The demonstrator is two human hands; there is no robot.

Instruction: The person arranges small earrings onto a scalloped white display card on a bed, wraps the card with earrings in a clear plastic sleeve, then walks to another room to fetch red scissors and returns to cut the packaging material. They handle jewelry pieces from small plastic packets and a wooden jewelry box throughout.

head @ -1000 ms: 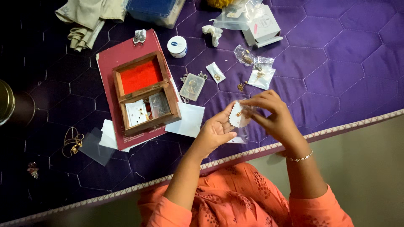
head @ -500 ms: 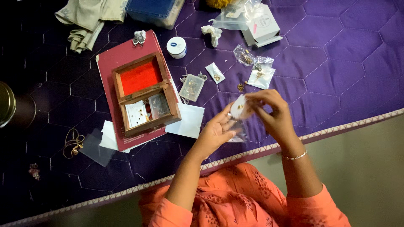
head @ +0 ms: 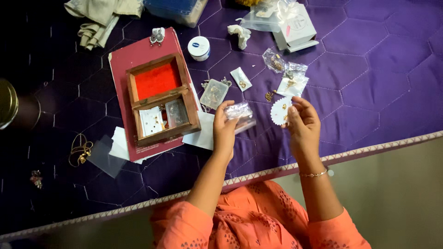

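Observation:
My left hand (head: 224,130) grips a small clear plastic pouch (head: 242,114) above the purple quilted cloth. A short way to the right, my right hand (head: 302,123) pinches a round white scalloped card (head: 278,110) that carries small earrings. The two hands are apart, with a gap between pouch and card. An open wooden box (head: 160,98) with a red lining stands on a dark red book just left of my left hand; small cards with jewellery lie in its nearer half.
Small pouches of jewellery (head: 285,74), a clear case (head: 213,93) and a tiny packet (head: 241,78) lie beyond my hands. A white round jar (head: 199,48), a white carton (head: 295,28) and folded cloth (head: 103,17) sit at the back. A gold chain (head: 80,152) lies at left.
My hands, which were together on the white card, have separated. The right hand now carries the card to the right, and the left hand holds the clear pouch.

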